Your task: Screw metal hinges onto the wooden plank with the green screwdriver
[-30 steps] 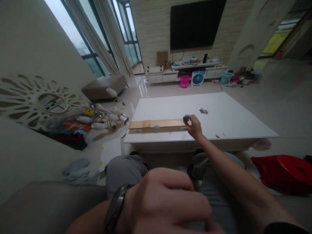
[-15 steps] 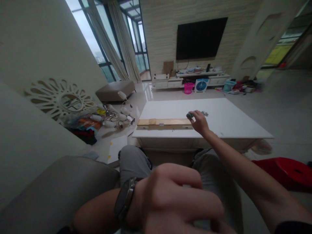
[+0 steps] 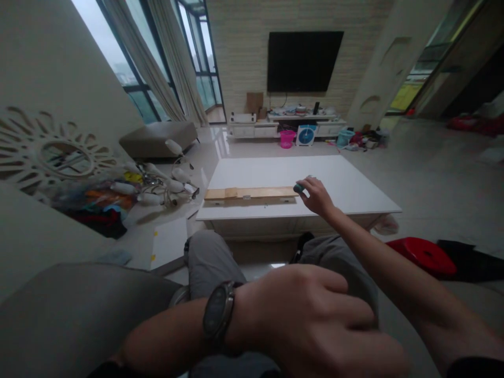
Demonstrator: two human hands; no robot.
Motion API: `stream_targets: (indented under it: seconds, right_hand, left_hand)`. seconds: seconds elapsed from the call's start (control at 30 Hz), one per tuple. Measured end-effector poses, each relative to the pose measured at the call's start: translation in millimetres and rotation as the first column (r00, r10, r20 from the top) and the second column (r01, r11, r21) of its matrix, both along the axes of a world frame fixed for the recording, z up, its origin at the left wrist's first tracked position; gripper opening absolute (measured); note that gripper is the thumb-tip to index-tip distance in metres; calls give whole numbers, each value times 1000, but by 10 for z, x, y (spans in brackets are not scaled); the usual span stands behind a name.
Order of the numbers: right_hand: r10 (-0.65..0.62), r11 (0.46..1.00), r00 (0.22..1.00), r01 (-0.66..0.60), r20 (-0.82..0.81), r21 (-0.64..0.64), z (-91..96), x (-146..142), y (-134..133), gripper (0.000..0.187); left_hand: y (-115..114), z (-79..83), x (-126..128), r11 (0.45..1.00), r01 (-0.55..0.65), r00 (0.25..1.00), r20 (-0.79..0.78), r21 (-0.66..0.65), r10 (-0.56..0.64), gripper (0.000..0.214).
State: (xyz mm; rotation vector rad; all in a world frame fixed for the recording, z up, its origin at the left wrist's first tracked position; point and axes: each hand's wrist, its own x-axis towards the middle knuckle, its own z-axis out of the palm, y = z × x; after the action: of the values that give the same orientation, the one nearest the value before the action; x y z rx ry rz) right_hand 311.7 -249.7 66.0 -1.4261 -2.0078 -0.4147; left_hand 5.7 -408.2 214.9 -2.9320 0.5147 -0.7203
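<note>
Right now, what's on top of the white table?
A wooden plank lies along the near edge of the white table. The right hand pinches a small teal object at the plank's right end. The tabletop behind that hand is covered.

A plank lies along the near edge of the table, toward its left. The right hand is at the plank's right end, a small piece in its fingertips. The left hand is nearest, over the lap. A stool stands right of the table, and a television hangs on the far wall.
</note>
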Motion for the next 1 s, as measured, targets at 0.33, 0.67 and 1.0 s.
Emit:
stream_targets:
  seconds: [0.33, 0.67, 1.0]
  right_hand:
    - [84, 975, 985, -112, -148, -191, -400, -310, 506, 27]
    - [28, 974, 799, -158, -600, -165, -839, -647, 1244, 25]
    - [-120, 988, 628, -3, -769, -156, -714, -655, 1590, 18]
  left_hand:
    - [783, -995, 248, 957, -174, 979, -147, -232, 143, 22]
    - [1809, -1876, 502, 850, -487, 797, -501, -202, 338, 40]
    - [2283, -2630, 891, 760, -634, 480, -844, -145, 239, 34]
